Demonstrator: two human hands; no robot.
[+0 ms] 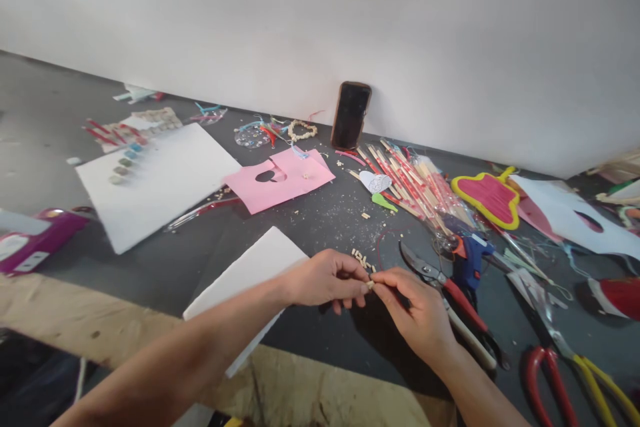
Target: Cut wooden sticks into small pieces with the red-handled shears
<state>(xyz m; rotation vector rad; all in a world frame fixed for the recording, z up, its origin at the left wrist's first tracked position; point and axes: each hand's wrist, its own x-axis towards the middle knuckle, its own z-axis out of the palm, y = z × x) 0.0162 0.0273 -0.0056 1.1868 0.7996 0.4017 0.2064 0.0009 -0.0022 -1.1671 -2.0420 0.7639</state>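
Observation:
My left hand (333,280) is closed in a pinch on a small pale wooden piece (370,285), low over the dark table. My right hand (420,313) pinches at the same spot, its thumb and forefinger meeting the left fingertips. The right fingertips hide whatever else is between them. Just beyond the fingers lies a little pile of short cut wooden pieces (361,257). A thin dark red thread (380,240) curves beside that pile. Pruning shears (445,287) with a red and a white handle rest right of my right hand.
White sheets (165,180), pink card (285,180) and a standing phone (351,115) are further back. Packaged wooden sticks (410,180), a blue glue gun (470,260) and scissors (550,340) lie right. A beaded bracelet (302,131) lies near the wall. A purple device (43,240) sits left.

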